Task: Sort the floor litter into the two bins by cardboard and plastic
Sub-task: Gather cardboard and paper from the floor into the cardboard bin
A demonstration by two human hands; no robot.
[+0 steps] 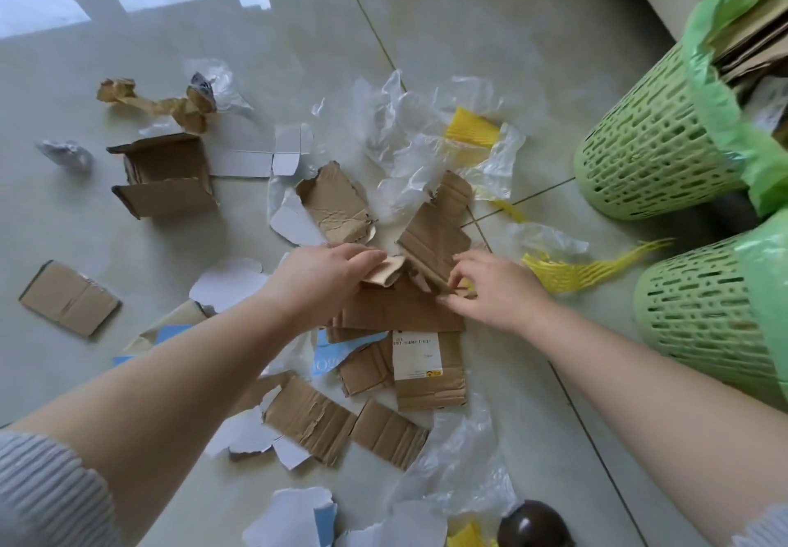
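Mid-frame, the left hand (328, 273) pinches a small pale curled cardboard scrap (383, 272) while the right hand (494, 286) apparently grips a ribbed brown cardboard piece (430, 243). Two green lattice plastic bins (652, 154) stand at right, the upper holding cardboard.

Glossy tiled floor (490, 13), strewn cardboard scraps (164, 179), clear plastic film (409, 128), possibly yellow netting (567, 273).

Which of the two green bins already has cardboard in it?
The farther green lattice bin, upper right: brown cardboard shows inside its green liner. The nearer green bin's inside is out of view.
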